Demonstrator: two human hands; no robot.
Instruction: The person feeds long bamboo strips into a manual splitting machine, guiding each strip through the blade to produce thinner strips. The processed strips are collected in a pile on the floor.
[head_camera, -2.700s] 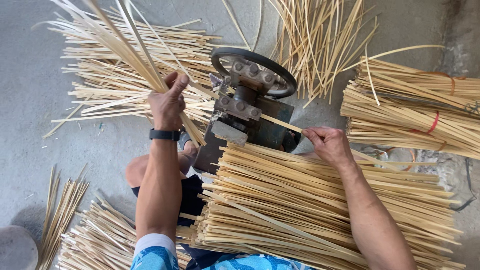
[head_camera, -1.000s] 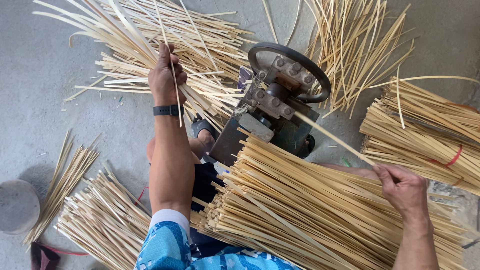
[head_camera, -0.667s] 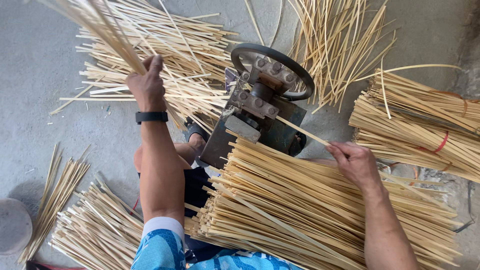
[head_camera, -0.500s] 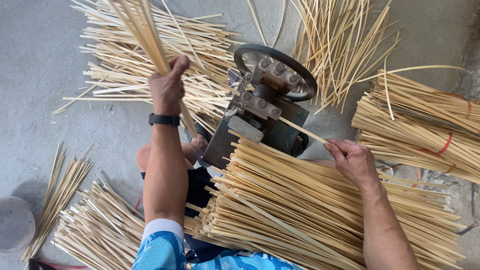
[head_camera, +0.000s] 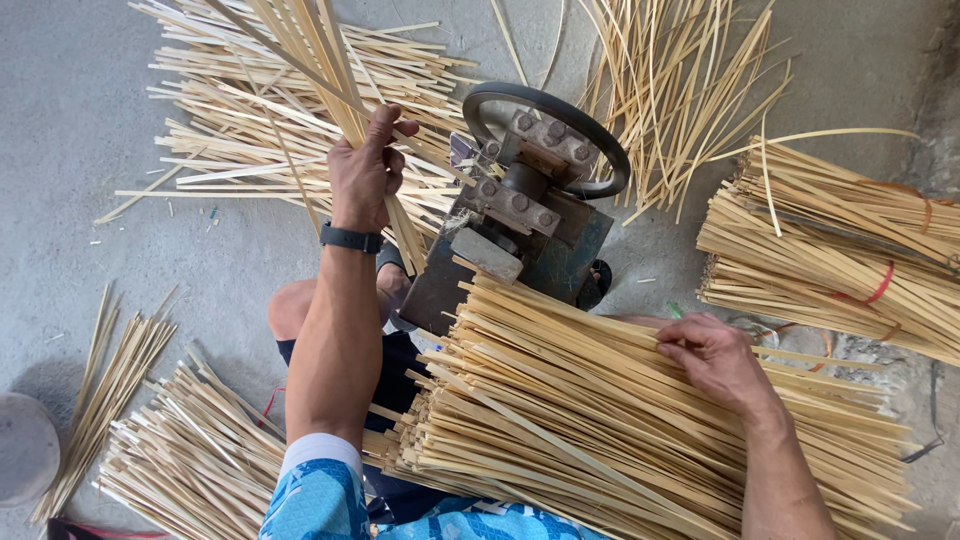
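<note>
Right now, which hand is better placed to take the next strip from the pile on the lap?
Probably the right hand: it already rests on the lap pile. The left hand is raised, its fingers closed around split strips.

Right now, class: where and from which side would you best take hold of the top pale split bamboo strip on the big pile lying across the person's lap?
Probably near its right-hand end, from above, where the right hand already rests on the pile of pale split bamboo strips. The strips lie flat and roughly parallel, so a pinching grip there could lift one clear. The other ends crowd against the dark metal wheeled machine.
</note>
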